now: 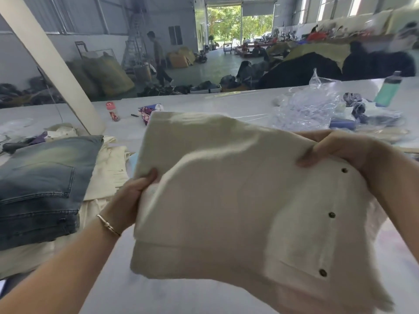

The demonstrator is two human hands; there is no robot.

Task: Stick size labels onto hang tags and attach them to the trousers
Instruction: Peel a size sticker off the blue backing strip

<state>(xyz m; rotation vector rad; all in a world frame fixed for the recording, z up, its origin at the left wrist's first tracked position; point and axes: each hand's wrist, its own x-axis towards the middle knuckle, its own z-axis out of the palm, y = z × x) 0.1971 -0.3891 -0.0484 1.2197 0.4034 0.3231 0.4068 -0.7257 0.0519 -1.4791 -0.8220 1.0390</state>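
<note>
Now we hold the folded cream trousers (226, 196) above the tabletop (204, 103), left hand (133, 193) and right hand (340, 152) each gripping an edge; soft, floppy cloth, best supported at both sides.

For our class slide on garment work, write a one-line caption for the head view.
Both hands, left and right, hold folded cream trousers above the table, beside stacked jeans.

Both hands (133, 191) (347, 152) grip blurred, seemingly folded cream trousers (238, 200).
</note>
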